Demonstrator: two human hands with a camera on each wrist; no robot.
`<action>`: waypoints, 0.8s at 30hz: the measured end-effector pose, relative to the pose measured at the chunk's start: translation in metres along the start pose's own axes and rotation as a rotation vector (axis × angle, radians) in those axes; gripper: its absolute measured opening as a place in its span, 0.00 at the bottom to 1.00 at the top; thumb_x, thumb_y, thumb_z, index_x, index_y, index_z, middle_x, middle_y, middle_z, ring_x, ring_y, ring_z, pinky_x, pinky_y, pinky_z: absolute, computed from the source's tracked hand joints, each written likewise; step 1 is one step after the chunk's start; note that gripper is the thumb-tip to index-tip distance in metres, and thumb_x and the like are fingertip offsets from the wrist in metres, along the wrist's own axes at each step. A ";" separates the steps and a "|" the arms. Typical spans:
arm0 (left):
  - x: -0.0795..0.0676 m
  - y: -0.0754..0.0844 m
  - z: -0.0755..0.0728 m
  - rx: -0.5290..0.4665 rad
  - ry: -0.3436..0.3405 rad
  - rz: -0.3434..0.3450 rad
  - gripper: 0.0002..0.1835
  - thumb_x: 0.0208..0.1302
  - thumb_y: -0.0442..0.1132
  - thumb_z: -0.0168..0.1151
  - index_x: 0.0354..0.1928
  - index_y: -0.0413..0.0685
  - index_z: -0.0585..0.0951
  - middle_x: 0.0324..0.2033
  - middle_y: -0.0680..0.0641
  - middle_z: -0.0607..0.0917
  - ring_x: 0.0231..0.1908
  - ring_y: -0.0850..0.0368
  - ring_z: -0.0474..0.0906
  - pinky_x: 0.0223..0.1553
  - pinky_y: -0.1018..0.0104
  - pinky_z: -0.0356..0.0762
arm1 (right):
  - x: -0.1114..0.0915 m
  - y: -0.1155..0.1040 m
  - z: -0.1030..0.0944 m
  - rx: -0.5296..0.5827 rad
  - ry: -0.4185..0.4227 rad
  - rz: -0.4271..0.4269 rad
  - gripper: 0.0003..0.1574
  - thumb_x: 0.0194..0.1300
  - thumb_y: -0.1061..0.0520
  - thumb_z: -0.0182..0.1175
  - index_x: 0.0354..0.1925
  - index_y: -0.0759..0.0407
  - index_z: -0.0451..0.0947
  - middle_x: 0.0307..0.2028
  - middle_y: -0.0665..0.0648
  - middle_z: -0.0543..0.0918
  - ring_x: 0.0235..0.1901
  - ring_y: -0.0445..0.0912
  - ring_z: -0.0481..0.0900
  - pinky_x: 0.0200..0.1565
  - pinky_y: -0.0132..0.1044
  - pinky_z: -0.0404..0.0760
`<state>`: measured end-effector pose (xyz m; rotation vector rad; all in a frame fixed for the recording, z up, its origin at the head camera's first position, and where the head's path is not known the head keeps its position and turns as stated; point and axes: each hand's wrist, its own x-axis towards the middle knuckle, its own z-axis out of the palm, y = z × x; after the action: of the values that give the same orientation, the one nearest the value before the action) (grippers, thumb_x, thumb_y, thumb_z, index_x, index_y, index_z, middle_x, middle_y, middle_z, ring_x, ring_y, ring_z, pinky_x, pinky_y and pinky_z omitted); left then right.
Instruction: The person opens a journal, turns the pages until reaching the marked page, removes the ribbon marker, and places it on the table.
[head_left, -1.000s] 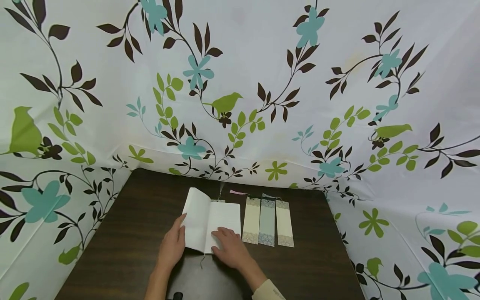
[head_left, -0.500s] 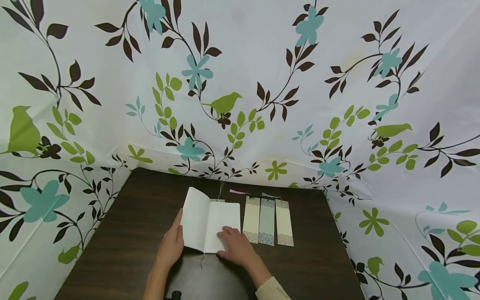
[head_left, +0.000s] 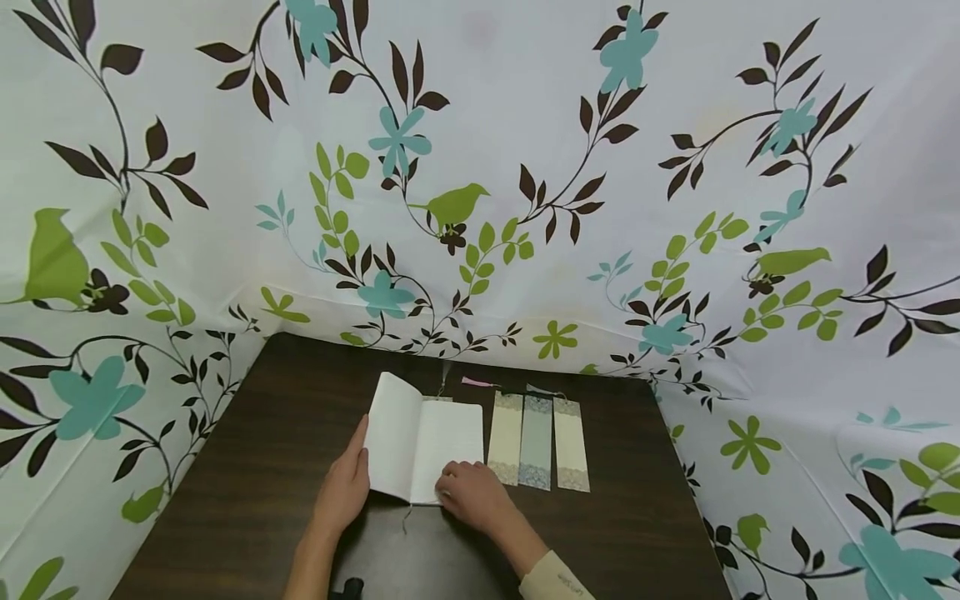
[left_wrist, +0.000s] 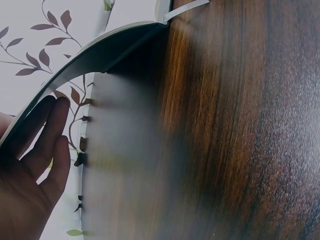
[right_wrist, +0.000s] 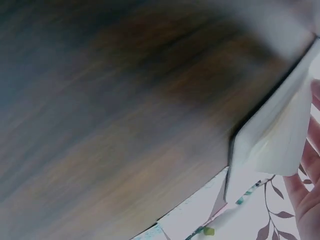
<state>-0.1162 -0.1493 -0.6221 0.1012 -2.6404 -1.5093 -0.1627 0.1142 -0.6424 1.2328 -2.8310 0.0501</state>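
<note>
An open notebook with blank white pages and a dark cover lies on the dark wooden table. My left hand holds its raised left side; the left wrist view shows the fingers behind the cover, and the thumb is mostly hidden. At the lower part of the right page, my right hand has curled fingers. In the right wrist view a page bends up from the stack, with the right hand pinching at its edge. The thumb's contact is partly out of frame.
Right of the notebook lie three tasselled bookmarks: cream, blue-grey and another cream bookmark. Another tag with a tassel peeks from behind the notebook's top. A floral cloth surrounds the table.
My right hand has slid right and down across the right page, and its fingers have curled from a flatter pose. The left hand has stayed on the cover.
</note>
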 end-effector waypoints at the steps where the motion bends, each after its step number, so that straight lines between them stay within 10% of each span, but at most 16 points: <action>1: 0.000 0.000 0.000 0.003 -0.002 0.006 0.32 0.89 0.36 0.39 0.88 0.51 0.50 0.83 0.38 0.63 0.79 0.39 0.64 0.75 0.36 0.66 | -0.002 0.000 0.000 -0.003 0.009 -0.011 0.06 0.77 0.48 0.67 0.43 0.36 0.90 0.46 0.42 0.88 0.42 0.39 0.85 0.43 0.37 0.84; 24: 0.003 0.000 0.002 -0.004 -0.023 -0.014 0.32 0.89 0.35 0.39 0.88 0.52 0.48 0.84 0.40 0.61 0.81 0.43 0.62 0.77 0.39 0.62 | -0.014 0.007 0.019 -0.145 0.106 -0.070 0.09 0.73 0.48 0.70 0.41 0.43 0.78 0.51 0.43 0.84 0.47 0.40 0.83 0.52 0.41 0.82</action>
<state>-0.1191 -0.1476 -0.6227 0.1033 -2.6596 -1.5293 -0.1589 0.1287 -0.6621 1.2574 -2.6471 -0.0888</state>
